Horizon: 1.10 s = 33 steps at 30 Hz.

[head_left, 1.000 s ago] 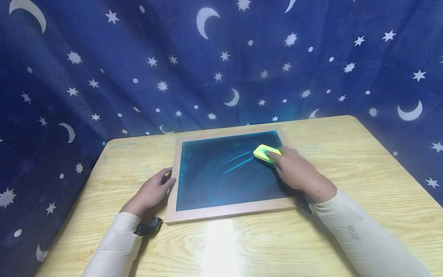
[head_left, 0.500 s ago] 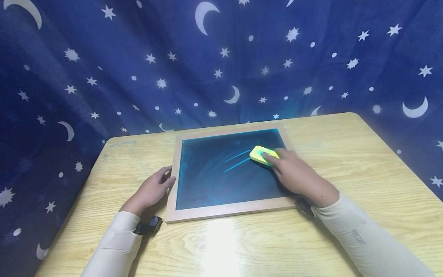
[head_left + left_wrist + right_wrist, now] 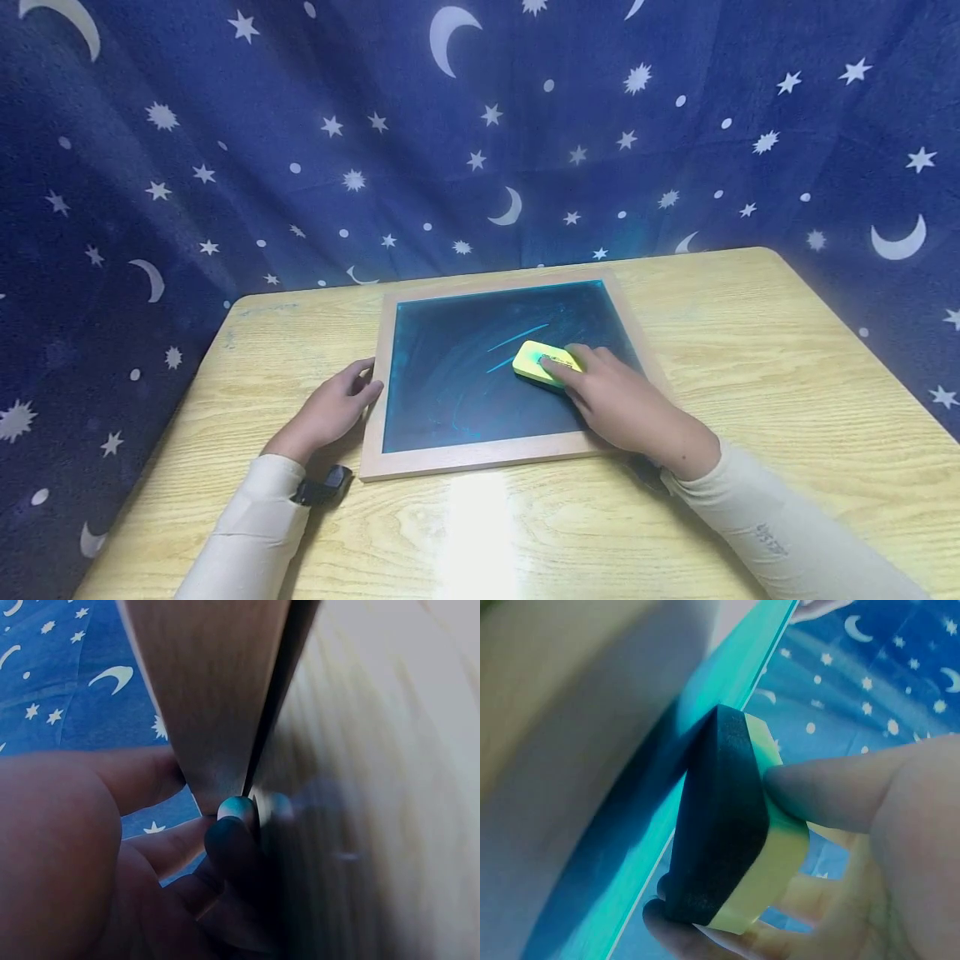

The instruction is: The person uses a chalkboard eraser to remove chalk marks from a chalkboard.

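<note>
A framed chalkboard (image 3: 442, 375) lies flat on the table, with a light wood frame and blue chalk smears. Two blue strokes slant across its middle. My right hand (image 3: 626, 408) grips a chalkboard eraser (image 3: 534, 363) with a yellow top, thumb on the upper side. The right wrist view shows the eraser's dark felt (image 3: 716, 817) side against the board and fingers curled round its far edge. At the left side of the frame (image 3: 378, 396), my left hand (image 3: 330, 412) holds the edge. Its thumb and a blue-dusted fingertip (image 3: 236, 806) touch the frame in the left wrist view.
The wood-grain table (image 3: 420, 533) carries a bright light reflection in front of the board. Faint blue chalk marks (image 3: 262, 311) spot its far left corner. A dark blue curtain (image 3: 480, 158) with moons and stars hangs behind and around the table.
My right hand has moved the eraser left and toward me over the board. The lower blue stroke looks shorter, its right part gone or covered. My left hand stays at the frame.
</note>
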### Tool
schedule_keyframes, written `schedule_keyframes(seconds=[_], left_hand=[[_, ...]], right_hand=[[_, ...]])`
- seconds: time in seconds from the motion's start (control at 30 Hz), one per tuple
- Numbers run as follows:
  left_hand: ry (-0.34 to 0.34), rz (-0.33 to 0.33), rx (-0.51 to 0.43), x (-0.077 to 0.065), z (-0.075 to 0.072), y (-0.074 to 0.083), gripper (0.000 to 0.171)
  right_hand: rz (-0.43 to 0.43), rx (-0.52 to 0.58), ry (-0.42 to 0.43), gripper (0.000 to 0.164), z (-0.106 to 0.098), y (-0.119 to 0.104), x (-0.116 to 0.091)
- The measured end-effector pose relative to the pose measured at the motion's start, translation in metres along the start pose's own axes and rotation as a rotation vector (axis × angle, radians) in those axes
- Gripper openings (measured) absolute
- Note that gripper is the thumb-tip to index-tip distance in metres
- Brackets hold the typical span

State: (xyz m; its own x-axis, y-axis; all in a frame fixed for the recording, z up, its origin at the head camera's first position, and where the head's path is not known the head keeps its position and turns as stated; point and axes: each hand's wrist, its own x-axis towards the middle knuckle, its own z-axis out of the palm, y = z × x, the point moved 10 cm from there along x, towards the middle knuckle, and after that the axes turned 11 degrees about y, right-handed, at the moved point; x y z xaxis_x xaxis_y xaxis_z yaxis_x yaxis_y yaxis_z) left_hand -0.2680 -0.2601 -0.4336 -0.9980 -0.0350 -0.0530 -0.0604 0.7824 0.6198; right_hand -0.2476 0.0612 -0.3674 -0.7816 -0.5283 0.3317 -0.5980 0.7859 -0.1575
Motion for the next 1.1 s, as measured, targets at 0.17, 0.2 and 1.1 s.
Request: schedule_keyframes(seconds=[0.17, 0.2, 1.1], left_hand=[[0.0, -0.004, 0.008, 0.0, 0.0, 0.001, 0.06], [0.0, -0.005, 0.01, -0.001, 0.0, 0.001, 0.06], [0.004, -0.017, -0.004, -0.001, 0.0, 0.0, 0.075]], right_hand=[[-0.045, -0.005, 0.0, 0.045, 0.002, -0.02, -0.005], [-0.056, -0.007, -0.003, 0.045, 0.002, -0.024, -0.007], [-0.08, 0.053, -0.001, 0.044, 0.005, -0.044, -0.012]])
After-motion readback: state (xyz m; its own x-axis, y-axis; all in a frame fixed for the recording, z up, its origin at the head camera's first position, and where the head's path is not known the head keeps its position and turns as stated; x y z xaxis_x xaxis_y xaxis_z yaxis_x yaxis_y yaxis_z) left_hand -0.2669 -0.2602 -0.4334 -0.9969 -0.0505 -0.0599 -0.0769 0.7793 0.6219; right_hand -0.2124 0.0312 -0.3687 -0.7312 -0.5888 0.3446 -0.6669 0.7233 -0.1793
